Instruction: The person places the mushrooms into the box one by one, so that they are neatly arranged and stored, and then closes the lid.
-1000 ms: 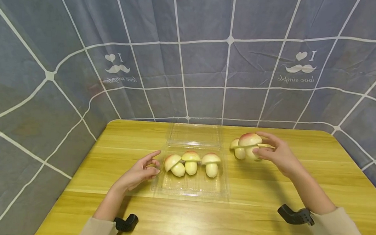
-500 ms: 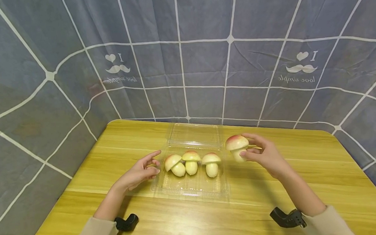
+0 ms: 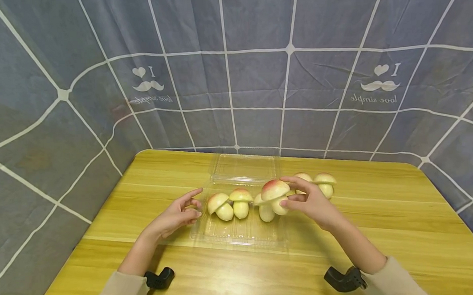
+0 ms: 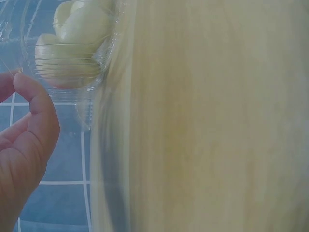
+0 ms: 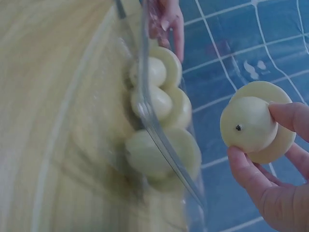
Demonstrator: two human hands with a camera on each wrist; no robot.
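In the head view, my right hand [image 3: 309, 201] pinches the stem of a toy mushroom [image 3: 275, 190] with a red-tinted cap, above the right side of a clear plastic box [image 3: 241, 241]. The right wrist view shows this mushroom's pale stem end [image 5: 251, 123] between thumb and fingers. Three more mushrooms lie in a row in the box: a tilted one [image 3: 221, 207] at left, a middle one [image 3: 241, 204], and a right one [image 3: 266, 213] partly hidden behind the held one. My left hand [image 3: 176, 217] is relaxed at the box's left edge, fingertips right at the rim.
Two more mushrooms, one partly behind my right hand and one [image 3: 325, 184] farther right, lie on the wooden table [image 3: 235, 281]. The box's clear lid [image 3: 245, 166] lies folded back towards the grey grid-patterned curtain [image 3: 257, 84] behind the table.
My right hand has carried the held mushroom left from the mushrooms at the right to above the box's right side. The left hand has stayed at the box's left edge.
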